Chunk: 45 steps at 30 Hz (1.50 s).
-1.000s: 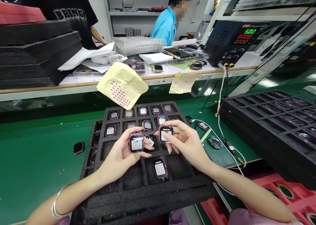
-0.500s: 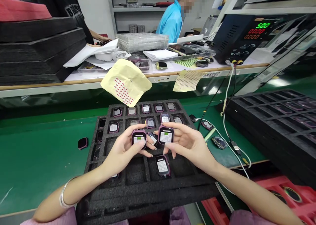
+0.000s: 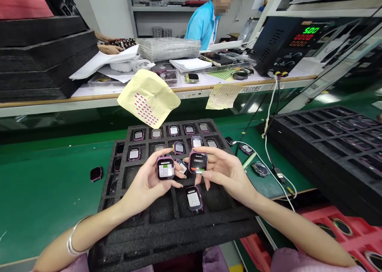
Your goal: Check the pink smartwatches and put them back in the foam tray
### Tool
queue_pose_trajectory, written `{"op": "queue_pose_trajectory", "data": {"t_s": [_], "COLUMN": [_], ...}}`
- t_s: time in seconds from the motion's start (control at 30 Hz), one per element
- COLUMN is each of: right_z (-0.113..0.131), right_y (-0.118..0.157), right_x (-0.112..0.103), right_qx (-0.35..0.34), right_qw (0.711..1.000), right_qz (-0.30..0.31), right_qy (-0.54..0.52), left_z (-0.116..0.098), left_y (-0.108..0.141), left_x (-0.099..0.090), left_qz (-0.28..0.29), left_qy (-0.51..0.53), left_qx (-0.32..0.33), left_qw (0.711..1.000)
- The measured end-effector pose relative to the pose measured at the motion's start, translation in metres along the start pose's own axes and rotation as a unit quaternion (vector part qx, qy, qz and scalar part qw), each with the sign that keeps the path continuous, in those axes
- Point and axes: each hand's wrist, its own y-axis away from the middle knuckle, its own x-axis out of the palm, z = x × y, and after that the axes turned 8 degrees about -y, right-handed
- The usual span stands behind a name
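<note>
My left hand (image 3: 146, 184) holds a purple-cased watch body (image 3: 165, 169) whose lit screen shows a white grid. My right hand (image 3: 223, 169) holds a second watch body (image 3: 197, 162); its screen is dark with a coloured bar at the bottom. Both hands hover over a black foam tray (image 3: 167, 220) on the green belt. Several more lit watch bodies sit in the tray's cells, one (image 3: 193, 198) just below my hands.
A lone watch body (image 3: 96, 173) lies on the green belt (image 3: 44, 184) left of the tray. Black trays (image 3: 328, 144) stack at right, red trays (image 3: 337, 232) lower right. White cables (image 3: 268, 104) hang from a power supply (image 3: 286, 45). Two other people work beyond the bench.
The screen of the watch in my right hand has gone from a white grid to dark with a coloured bar. Both hands stay over the tray.
</note>
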Motion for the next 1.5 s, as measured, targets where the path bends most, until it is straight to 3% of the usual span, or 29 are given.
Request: {"op": "queue_pose_trajectory", "data": {"t_s": [0.2,0.4,0.7,1.0,1.5], "right_z": [-0.0008,-0.0008,-0.0040,-0.0013,-0.0021], "right_y": [-0.0002,0.0007,-0.0026,0.0010,0.0007], "right_x": [0.0036,0.0004,0.0013,0.0001,0.0000], "right_qx": [-0.006,-0.011,-0.022,0.004,0.005], "right_qw": [1.000,1.000,0.993,1.000,1.000], "right_qz": [-0.016,0.011,-0.080,-0.009,-0.009], "right_qy": [0.023,0.011,0.089,0.006,0.016], "left_z": [0.0009,0.0022,0.0038,0.0058,0.0044], "left_y": [-0.0022,-0.0032,0.0003,-0.0019,-0.0023], "left_x": [0.0019,0.0006,-0.0005,0.0011,-0.0041], "left_qz": [-0.023,-0.024,0.004,-0.024,-0.009], "left_qy": [-0.018,-0.028,-0.011,-0.030,0.011], "left_qx": [-0.017,-0.024,-0.029,-0.039,-0.025], "left_qw": [0.999,0.999,1.000,0.998,1.000]}}
